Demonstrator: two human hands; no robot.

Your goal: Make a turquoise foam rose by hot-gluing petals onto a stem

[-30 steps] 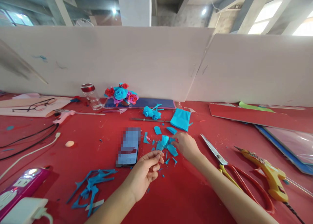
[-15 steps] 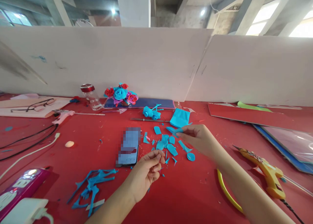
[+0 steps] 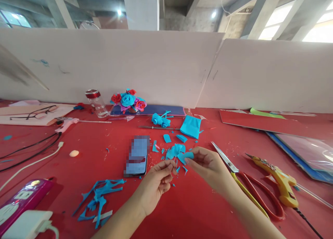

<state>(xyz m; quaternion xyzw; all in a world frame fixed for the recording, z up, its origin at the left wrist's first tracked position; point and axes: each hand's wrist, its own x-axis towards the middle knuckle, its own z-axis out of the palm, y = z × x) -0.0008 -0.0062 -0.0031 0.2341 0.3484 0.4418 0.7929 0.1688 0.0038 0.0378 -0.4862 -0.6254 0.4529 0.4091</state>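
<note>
My right hand point(image 3: 209, 166) pinches a blue paper petal point(image 3: 187, 156) between thumb and fingers, just above the red table point(image 3: 197, 204). My left hand point(image 3: 156, 183) rests close beside it with its fingertips pinched together; what they hold, if anything, is too small to make out. Several more cut blue petals point(image 3: 176, 149) lie in a loose heap right behind both hands. A folded blue paper sheet point(image 3: 191, 126) and two small blue paper roses point(image 3: 160, 120) lie farther back.
A phone point(image 3: 136, 156) lies left of the hands, with blue paper scraps point(image 3: 99, 197) and a power strip point(image 3: 20, 199) nearer left. Red-and-yellow scissors point(image 3: 247, 185) and a yellow glue gun point(image 3: 278, 178) lie to the right. A paper-flower bouquet point(image 3: 128, 100), glass jar point(image 3: 96, 102), glasses point(image 3: 36, 112) and white glue gun point(image 3: 66, 124) stand at the back.
My right hand lifted off the petal heap with a blue petal and drew it toward my left hand. The left hand has barely moved.
</note>
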